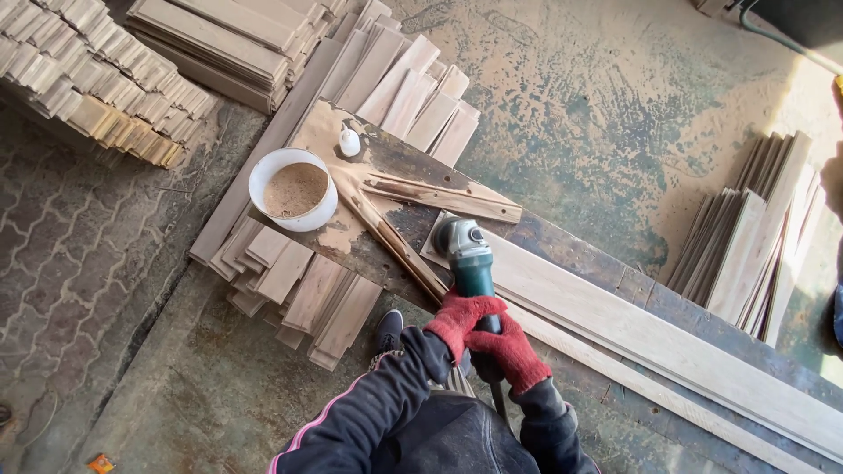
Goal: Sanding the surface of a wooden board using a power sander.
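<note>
Both my hands wear red gloves and grip a green angle grinder [467, 250]. My left hand [458, 318] wraps the grinder's body nearer its head. My right hand [512, 353] holds the rear of the body, just behind the left. The grinder's round head rests on the near end of a long pale wooden plank [650, 338] that runs to the lower right across a dark workbench [413, 158]. My dark sleeves with pink stripes show at the bottom.
A white bucket [292, 188] of sawdust and a small white bottle [349, 141] stand on the bench. Short boards [299, 285] lie stacked below it, more stacks [97, 83] at upper left and slats [755, 228] at right. My shoe [389, 329] is on the dusty floor.
</note>
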